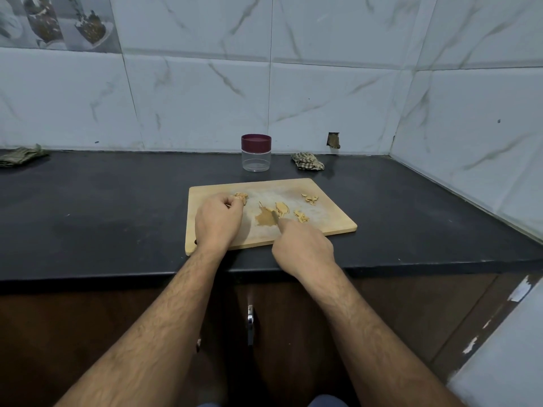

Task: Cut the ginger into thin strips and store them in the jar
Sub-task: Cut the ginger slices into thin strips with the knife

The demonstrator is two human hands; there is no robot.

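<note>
Left hand [219, 220] gripping ginger [241, 197], right hand [302, 248] holding knife [275, 217], cutting board [329, 221]

You'll find nothing to read here: no text, label, brand, number or sign shows on any surface or object in view.

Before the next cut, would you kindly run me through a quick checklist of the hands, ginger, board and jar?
1. Left hand holds a ginger piece on the board: ok.
2. Right hand grips the knife, blade tip on the board: ok.
3. Cutting board lies flat on the counter: ok.
4. Cut ginger pieces lie clear of the left fingers: ok.
5. Jar open to receive strips: not ok, lid on.
6. Strips thin enough: cannot tell.
</note>
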